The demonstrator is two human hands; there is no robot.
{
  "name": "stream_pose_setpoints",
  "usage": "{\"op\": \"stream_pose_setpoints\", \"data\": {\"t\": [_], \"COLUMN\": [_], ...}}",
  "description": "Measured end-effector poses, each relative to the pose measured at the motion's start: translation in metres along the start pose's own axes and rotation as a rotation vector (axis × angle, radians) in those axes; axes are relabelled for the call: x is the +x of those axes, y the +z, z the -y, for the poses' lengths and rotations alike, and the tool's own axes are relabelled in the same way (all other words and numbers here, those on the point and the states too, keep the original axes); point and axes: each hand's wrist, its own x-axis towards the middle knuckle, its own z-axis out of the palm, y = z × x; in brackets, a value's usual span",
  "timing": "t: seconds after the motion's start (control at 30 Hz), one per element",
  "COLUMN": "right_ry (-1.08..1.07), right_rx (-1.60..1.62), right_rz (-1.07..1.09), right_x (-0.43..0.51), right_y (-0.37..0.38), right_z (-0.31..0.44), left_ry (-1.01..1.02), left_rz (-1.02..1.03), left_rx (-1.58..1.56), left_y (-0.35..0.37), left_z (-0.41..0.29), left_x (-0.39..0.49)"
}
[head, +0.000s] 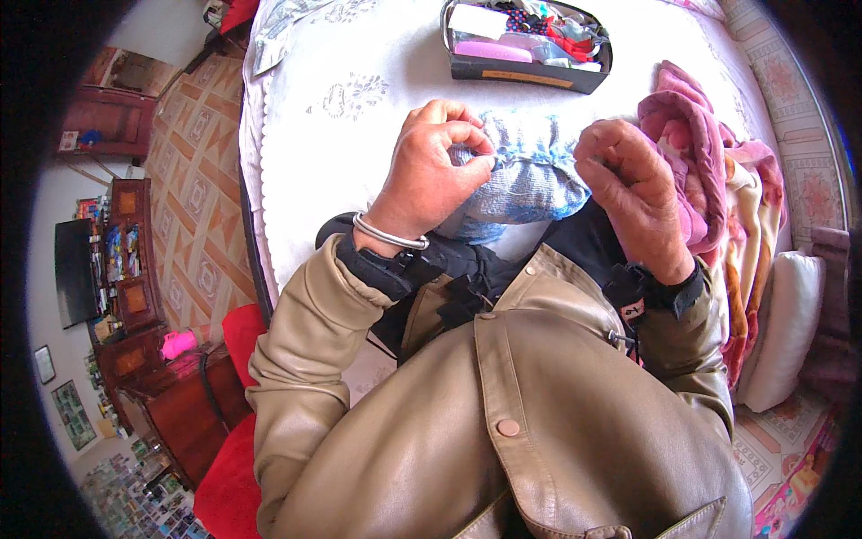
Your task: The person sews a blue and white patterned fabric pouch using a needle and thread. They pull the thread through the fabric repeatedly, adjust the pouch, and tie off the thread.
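A blue-and-white knitted cloth piece (532, 192) with a puckered, gathered band lies bunched up in front of me. My left hand (441, 158), with a silver bangle at its wrist, pinches the left end of the gathered band between thumb and index finger. At the cloth's right side is my right hand (630, 185), its thumb and fingers curled together in a pinch shape. Whether it holds something thin, such as a thread or a needle, cannot be made out. Part of the cloth's left side is hidden behind my left hand.
A black box (525, 75) of cloth scraps and a pink case (495, 52) stands farther back on the white bedspread (316, 168). Right of me lie a mauve blanket (687, 168) and a white pillow (784, 330). A red chair cover (229, 465) is at left.
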Motion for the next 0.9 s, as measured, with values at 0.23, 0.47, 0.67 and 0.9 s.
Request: {"op": "stream_pose_setpoints", "data": {"t": [0.23,0.47,0.67,0.9], "right_ry": [0.040,-0.060,-0.183,-0.210], "right_rx": [-0.336,-0.680,-0.850,-0.781], "right_rz": [0.079,-0.037,-0.179,-0.359], "right_x": [0.005,0.006,0.007,0.022], "right_y": [-0.003,0.036,0.022,0.022], "right_z": [0.000,-0.020,-0.029,-0.038], "left_ry": [-0.027,-0.042,-0.022,-0.018], "left_rz": [0.000,0.007,0.017,-0.001], "left_rx": [-0.026,-0.048,-0.051,-0.019], "left_y": [0.003,0.006,0.005,0.007], "left_z": [0.001,-0.003,-0.002,-0.004], "left_x": [0.001,0.000,-0.001,-0.002]}}
